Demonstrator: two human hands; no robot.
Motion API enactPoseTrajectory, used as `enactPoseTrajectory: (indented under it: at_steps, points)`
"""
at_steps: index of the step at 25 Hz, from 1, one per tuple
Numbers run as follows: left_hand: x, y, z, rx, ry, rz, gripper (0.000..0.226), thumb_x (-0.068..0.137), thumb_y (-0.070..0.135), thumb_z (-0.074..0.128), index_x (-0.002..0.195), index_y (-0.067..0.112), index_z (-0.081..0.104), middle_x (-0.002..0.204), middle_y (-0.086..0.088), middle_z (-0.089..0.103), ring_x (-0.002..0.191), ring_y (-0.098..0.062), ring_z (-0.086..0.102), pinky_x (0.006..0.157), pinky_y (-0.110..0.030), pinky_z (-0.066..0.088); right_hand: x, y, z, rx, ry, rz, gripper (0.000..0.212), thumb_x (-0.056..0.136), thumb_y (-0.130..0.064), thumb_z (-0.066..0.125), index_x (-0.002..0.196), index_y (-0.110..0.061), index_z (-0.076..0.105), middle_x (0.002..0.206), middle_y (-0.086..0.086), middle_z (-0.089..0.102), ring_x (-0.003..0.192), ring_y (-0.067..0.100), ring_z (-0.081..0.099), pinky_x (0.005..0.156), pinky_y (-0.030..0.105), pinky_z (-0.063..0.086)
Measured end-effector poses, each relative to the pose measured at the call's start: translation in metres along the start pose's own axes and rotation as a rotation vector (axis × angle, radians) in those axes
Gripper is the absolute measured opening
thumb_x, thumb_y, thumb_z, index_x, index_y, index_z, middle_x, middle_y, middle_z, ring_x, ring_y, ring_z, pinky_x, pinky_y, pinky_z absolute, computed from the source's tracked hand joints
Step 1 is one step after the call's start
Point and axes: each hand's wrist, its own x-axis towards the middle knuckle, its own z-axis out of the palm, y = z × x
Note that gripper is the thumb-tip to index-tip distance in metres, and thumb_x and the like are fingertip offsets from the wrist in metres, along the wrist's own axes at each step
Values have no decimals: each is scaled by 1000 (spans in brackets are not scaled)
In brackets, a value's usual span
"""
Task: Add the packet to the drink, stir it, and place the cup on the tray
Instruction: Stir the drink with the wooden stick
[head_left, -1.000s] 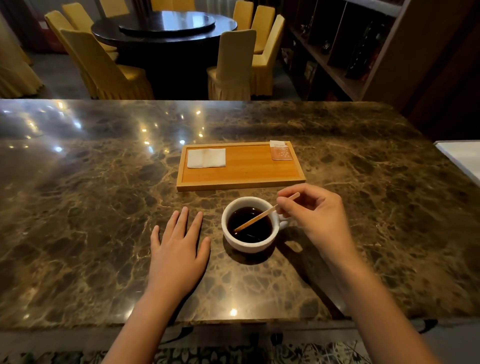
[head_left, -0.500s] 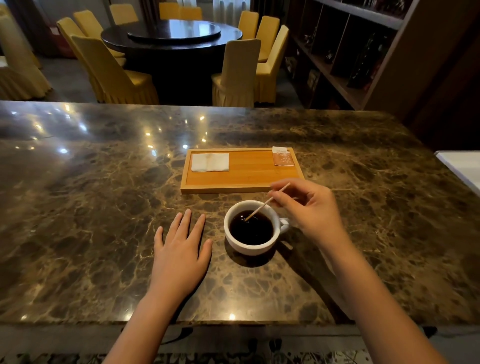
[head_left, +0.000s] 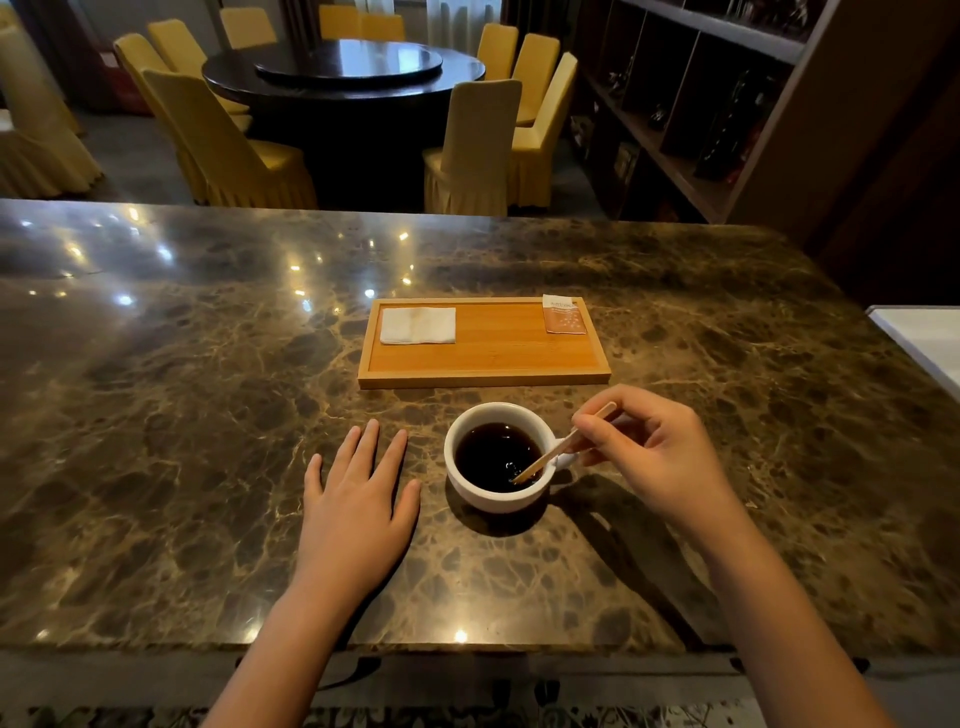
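A white cup (head_left: 496, 457) of dark coffee is parked on the brown marble countertop (head_left: 156, 441), just in front of the wooden tray (head_left: 483, 364) but not on it. A thin wooden stir stick (head_left: 563, 444) is pinched between the thumb and fingertips of the right hand (head_left: 654, 457), the other fingers curled in loosely, and the stick's lower tip is dipped into the drink near the right side of the cup, slanting up over the rim above the handle. The left hand (head_left: 358, 509) is laid flat on the counter just left of the cup, palm down, fingers spread out, nothing held, a small gap left between it and the cup. On the tray, a folded white napkin (head_left: 418, 325) is set at the far left corner and an orange packet (head_left: 563, 315) is lying at the far right corner, its top edge propped on the tray's rim. Whether the packet has been torn open can't really be told from here.
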Motion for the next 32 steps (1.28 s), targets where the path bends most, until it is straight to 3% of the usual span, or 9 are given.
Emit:
enactPoseTrajectory:
  at_steps: [6, 11, 17, 23, 27, 32]
  points:
    - [0, 0, 0, 16, -8, -4, 63, 82, 55, 10, 140, 30, 19, 150, -4, 14, 136, -15, 2, 108, -48, 0, 4, 2, 33, 108, 67, -98, 9, 87, -7, 59, 84, -11, 66, 81, 9, 69, 74, 16, 70, 63, 23, 57]
    - [0, 0, 1, 14, -5, -8, 62, 83, 54, 10, 139, 30, 19, 150, -3, 14, 136, -15, 2, 108, -48, 0, 10, 7, 30, -132, 176, -281, 8, 89, -16, 56, 85, -14, 64, 80, 2, 66, 74, 13, 65, 61, 24, 56]
    - [0, 1, 0, 12, -12, -9, 64, 82, 55, 9, 140, 30, 18, 150, -3, 13, 135, -15, 1, 108, -48, 0, 1, 11, 18, -381, 137, -342, 13, 90, -19, 47, 87, -12, 56, 79, -1, 60, 70, 11, 59, 59, 19, 48]
    - [0, 1, 0, 22, -11, -4, 63, 83, 54, 10, 140, 29, 18, 150, -4, 14, 135, -15, 2, 108, -49, 1, -8, 8, 24, -184, 63, -282, 19, 90, -32, 43, 87, -20, 57, 79, -9, 61, 71, 12, 64, 59, 26, 55]
    - [0, 1, 0, 16, -10, -5, 63, 83, 54, 10, 140, 29, 19, 149, -4, 15, 135, -15, 3, 108, -49, 2, -7, 11, 39, -21, 87, -251, 10, 91, -21, 52, 89, -18, 61, 80, -1, 65, 70, 13, 66, 59, 28, 58]
    - [0, 0, 0, 29, -10, -2, 61, 84, 53, 12, 140, 29, 19, 150, -4, 14, 136, -16, 2, 108, -49, 1, 2, 14, 46, -60, 176, -292, 14, 89, -26, 49, 89, -18, 61, 83, -2, 64, 73, 13, 65, 59, 26, 56]
